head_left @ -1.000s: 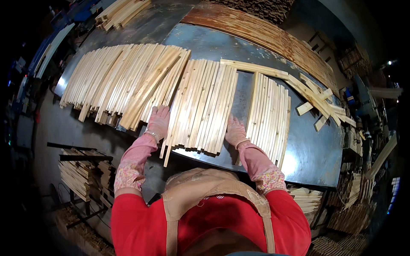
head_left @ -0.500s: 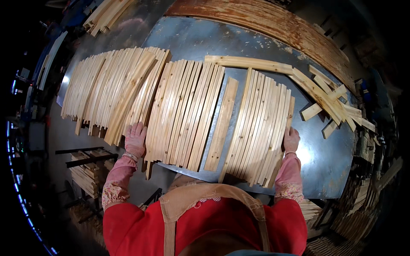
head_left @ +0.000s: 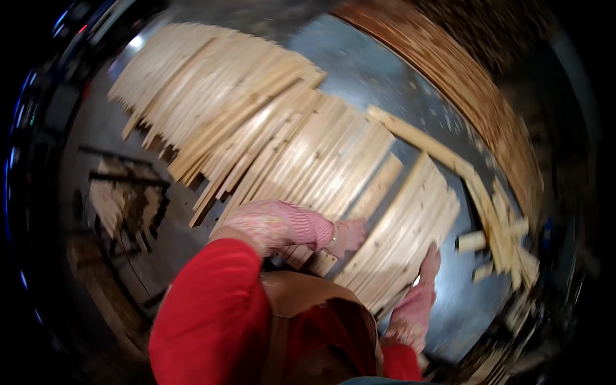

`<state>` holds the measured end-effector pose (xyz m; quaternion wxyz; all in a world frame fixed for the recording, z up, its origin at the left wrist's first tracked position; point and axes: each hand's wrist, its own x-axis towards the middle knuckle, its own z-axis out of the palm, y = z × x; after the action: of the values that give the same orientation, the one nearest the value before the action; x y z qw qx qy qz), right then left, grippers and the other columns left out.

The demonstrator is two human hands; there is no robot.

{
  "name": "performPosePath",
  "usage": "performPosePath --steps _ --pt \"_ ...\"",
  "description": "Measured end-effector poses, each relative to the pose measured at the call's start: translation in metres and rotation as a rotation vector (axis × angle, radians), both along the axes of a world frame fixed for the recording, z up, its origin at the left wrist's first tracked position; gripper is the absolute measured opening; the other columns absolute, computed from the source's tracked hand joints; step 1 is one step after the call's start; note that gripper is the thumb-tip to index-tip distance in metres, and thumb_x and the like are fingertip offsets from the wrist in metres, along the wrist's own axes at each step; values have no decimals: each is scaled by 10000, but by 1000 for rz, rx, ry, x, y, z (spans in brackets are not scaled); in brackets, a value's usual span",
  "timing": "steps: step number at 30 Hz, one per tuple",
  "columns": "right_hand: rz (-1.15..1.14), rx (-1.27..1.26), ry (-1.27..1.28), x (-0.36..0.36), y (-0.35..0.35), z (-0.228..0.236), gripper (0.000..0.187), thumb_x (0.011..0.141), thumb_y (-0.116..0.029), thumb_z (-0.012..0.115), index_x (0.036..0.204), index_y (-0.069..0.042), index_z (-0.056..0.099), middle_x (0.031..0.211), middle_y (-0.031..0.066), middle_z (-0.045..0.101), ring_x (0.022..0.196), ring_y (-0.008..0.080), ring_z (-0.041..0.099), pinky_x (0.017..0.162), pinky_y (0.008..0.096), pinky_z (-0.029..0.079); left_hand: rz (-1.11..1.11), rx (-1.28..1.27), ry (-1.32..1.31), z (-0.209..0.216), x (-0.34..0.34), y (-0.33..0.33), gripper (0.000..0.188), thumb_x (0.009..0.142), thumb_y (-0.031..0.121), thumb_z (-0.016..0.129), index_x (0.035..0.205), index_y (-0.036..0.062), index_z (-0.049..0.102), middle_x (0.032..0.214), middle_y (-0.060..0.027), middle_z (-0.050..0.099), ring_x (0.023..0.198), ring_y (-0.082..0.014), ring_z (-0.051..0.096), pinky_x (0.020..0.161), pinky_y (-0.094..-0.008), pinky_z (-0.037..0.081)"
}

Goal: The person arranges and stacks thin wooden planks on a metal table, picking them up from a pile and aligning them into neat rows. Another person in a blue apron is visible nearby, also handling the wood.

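A row of pale wooden slats lies side by side on a metal table, parted into groups. My left hand [head_left: 350, 236] reaches across my body to the gap left of the right-hand slat group [head_left: 404, 224], over a lone slat [head_left: 378, 186]. Its fingers look apart but are softened by motion. On the group's other side, my right hand [head_left: 430, 263] lies along the outer edge with its fingers stretched out. The middle slat group [head_left: 321, 157] runs under my left forearm. A loose slat [head_left: 234, 122] slants across the left slat group [head_left: 192, 80].
Loose wood pieces [head_left: 507, 237] lie crossed at the right of the metal table [head_left: 452, 308]. One long slat [head_left: 417, 138] lies behind the right group. A worn reddish board [head_left: 449, 70] borders the far side. A dark rack with slats [head_left: 122, 192] stands lower left.
My left hand has left the middle group's left edge and crossed rightward to the right group. My right hand stays at that group's outer edge. The view has turned, and slats left of the middle look shifted.
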<state>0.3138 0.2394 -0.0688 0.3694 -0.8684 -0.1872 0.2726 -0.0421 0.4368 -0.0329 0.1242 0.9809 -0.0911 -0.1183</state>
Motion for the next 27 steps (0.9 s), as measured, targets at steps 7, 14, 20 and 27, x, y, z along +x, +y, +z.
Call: performPosePath --steps 7,14,20,27 --pt "145 223 154 -20 26 11 647 1092 -384 603 1555 53 483 1441 189 639 1253 266 623 1115 372 473 -146 257 120 69 -26 45 641 1028 669 477 1118 127 808 1249 -38 746 1235 -248 619 1243 -555 215" --pt "166 234 219 -56 55 15 629 1050 -234 666 1562 68 460 1416 165 644 1219 260 631 1105 363 478 929 -94 -335 104 -167 112 455 725 296 808 1076 15 739 1247 -211 644 1208 -400 583 1024 -474 519" --pt "113 386 442 -121 108 19 538 1063 -142 643 1543 29 469 1461 135 607 1281 242 607 1138 367 470 1653 191 -60 96 -369 178 837 851 345 744 1600 115 452 1437 -247 565 1335 -440 547 1157 -536 427" --pt "-96 384 391 -125 94 1 613 1057 -284 685 1560 -31 442 1419 136 605 1260 275 604 1125 446 491 1694 -45 105 117 -427 221 869 809 244 740 1603 100 419 1255 -223 659 1155 -409 652 1007 -481 535"
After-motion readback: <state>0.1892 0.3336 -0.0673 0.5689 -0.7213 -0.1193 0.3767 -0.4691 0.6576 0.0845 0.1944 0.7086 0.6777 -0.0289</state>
